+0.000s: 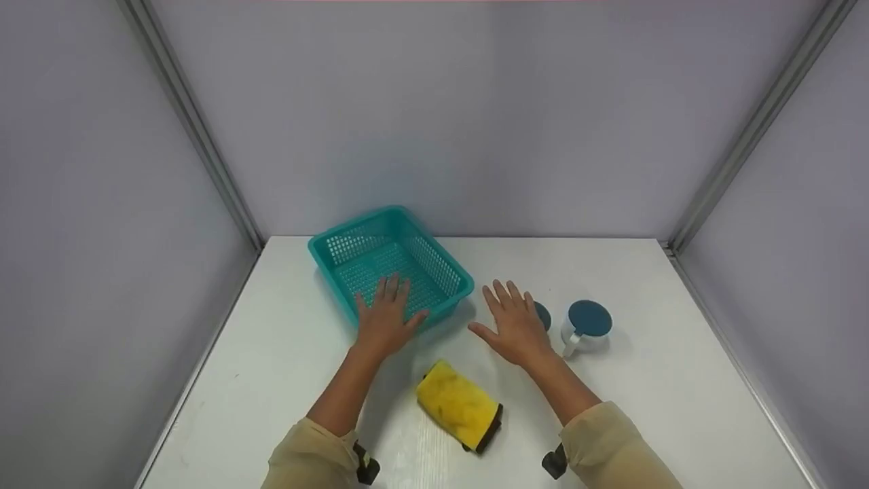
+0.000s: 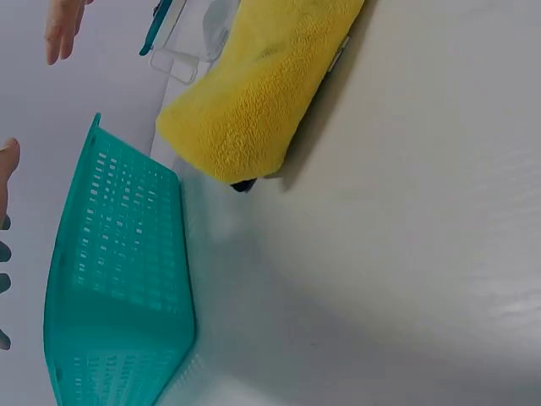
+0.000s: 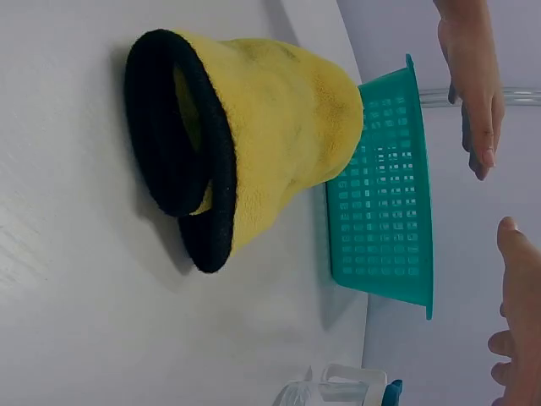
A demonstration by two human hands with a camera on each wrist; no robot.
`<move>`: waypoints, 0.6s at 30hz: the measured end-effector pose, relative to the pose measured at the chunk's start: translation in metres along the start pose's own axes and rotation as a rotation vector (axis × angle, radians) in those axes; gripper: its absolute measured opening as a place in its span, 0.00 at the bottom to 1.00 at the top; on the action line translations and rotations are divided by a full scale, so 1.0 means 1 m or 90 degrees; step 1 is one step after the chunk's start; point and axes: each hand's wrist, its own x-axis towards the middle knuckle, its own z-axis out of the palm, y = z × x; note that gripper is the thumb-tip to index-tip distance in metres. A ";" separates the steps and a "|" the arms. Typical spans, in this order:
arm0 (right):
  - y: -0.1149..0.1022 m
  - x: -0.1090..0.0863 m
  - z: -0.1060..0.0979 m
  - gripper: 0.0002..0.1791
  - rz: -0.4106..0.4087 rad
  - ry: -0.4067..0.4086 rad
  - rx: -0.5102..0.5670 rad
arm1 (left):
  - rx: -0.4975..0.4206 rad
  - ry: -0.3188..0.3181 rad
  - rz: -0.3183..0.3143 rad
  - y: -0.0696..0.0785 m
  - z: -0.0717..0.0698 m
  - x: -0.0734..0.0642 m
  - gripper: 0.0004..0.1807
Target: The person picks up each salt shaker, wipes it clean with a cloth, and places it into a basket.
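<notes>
My left hand (image 1: 385,324) is held palm down with spread fingers, overlapping the near side of a teal plastic basket (image 1: 324,268) in the head view. To its right, my right hand (image 1: 517,329) also has its fingers spread and holds nothing. It partly hides a container with a dark blue lid (image 1: 542,317). Between the forearms lies a folded yellow cloth (image 1: 456,405) with black edging; the right wrist view shows its rolled, open end (image 3: 182,127). The basket's perforated wall (image 3: 380,194) stands behind the cloth there.
A mug with a blue lid (image 1: 589,319) stands right of the right hand, its handle toward me. All this rests on a white table (image 1: 679,407), walled by pale grey panels (image 1: 475,122) at the back and both sides.
</notes>
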 end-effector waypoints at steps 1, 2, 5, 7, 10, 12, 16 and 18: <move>-0.001 0.000 0.000 0.45 0.000 0.001 0.000 | -0.001 0.000 -0.003 -0.002 0.000 0.000 0.43; -0.001 0.001 0.001 0.45 0.001 0.001 0.001 | -0.001 0.001 -0.006 -0.005 -0.001 -0.001 0.43; -0.004 0.001 0.001 0.45 -0.005 0.003 0.012 | -0.002 0.000 -0.015 -0.014 0.000 -0.002 0.43; -0.005 0.001 0.002 0.45 -0.008 0.001 0.015 | -0.007 -0.001 -0.020 -0.020 0.000 -0.004 0.43; -0.007 0.002 0.004 0.45 -0.013 0.001 0.017 | -0.008 0.002 -0.030 -0.031 0.001 -0.007 0.42; -0.010 0.003 0.006 0.45 -0.012 -0.002 0.017 | -0.014 0.001 -0.043 -0.038 0.000 -0.009 0.42; -0.017 0.004 0.011 0.45 -0.013 -0.009 0.016 | -0.027 -0.003 -0.071 -0.050 0.001 -0.016 0.42; -0.022 0.003 0.014 0.44 -0.019 -0.011 0.018 | -0.026 -0.005 -0.083 -0.055 0.003 -0.019 0.42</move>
